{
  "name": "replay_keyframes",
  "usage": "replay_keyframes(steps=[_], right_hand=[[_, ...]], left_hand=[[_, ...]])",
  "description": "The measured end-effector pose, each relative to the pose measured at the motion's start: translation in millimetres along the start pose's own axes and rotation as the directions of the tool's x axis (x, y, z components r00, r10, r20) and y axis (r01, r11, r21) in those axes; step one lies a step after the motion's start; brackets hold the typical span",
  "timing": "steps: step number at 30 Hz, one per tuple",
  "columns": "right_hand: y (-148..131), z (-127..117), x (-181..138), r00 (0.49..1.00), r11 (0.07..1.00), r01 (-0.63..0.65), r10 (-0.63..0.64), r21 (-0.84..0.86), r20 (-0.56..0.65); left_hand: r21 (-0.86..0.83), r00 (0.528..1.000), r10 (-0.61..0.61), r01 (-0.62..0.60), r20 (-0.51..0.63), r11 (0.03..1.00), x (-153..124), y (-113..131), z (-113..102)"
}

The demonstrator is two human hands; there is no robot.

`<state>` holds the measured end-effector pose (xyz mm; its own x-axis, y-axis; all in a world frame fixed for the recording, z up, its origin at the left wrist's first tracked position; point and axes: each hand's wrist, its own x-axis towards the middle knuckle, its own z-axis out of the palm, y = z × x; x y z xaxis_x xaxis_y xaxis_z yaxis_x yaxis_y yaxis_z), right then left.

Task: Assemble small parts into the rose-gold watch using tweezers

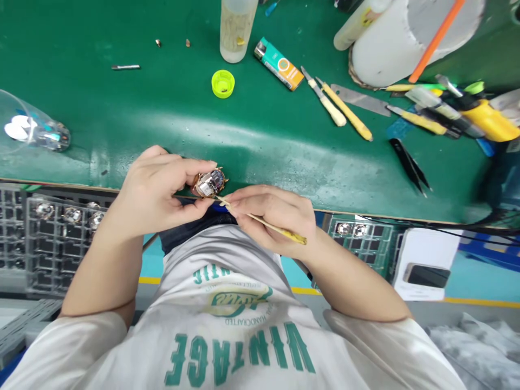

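Observation:
Near the front edge of the green bench, my left hand (156, 189) grips an opened watch case (210, 182) by its sides, between thumb and fingers. The case is gold-coloured, and its inner works face up. In a pen-like hold, my right hand (274, 214) is closed on a thin yellowish stick (280, 230). The tip of that stick meets the lower rim of the case, close to my left thumb; whether it touches the inside I cannot tell.
Behind my hands are a yellow-green cap (223, 84), a cloudy bottle (238, 30), a lighter (279, 64), yellow-handled knives (345, 108) and black tweezers (410, 165). A clear cup (34, 127) lies at left. Trays of watch parts (60, 233) sit below the bench edge.

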<state>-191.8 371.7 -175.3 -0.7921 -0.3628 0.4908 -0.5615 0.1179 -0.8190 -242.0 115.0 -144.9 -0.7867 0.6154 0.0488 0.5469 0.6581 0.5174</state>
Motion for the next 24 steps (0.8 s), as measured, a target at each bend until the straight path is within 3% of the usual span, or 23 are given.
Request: replay_keyframes(steps=[13, 18, 24], right_hand=[[0.1, 1.6, 0.1, 1.0, 1.0, 0.007, -0.007, -0.025, 0.002], [-0.4, 2.0, -1.2, 1.0, 1.0, -0.015, 0.015, -0.025, 0.001], [-1.1, 1.5, -1.3, 1.0, 1.0, -0.021, 0.022, -0.018, 0.004]], left_hand=[[-0.014, 0.998, -0.053, 0.054, 0.029, 0.998, 1.6, 0.5, -0.6], [-0.021, 0.998, 0.042, -0.043, -0.039, 0.999, 0.6, -0.5, 0.1], [-0.02, 0.997, 0.059, -0.06, -0.048, 0.998, 0.5, -0.2, 1.5]])
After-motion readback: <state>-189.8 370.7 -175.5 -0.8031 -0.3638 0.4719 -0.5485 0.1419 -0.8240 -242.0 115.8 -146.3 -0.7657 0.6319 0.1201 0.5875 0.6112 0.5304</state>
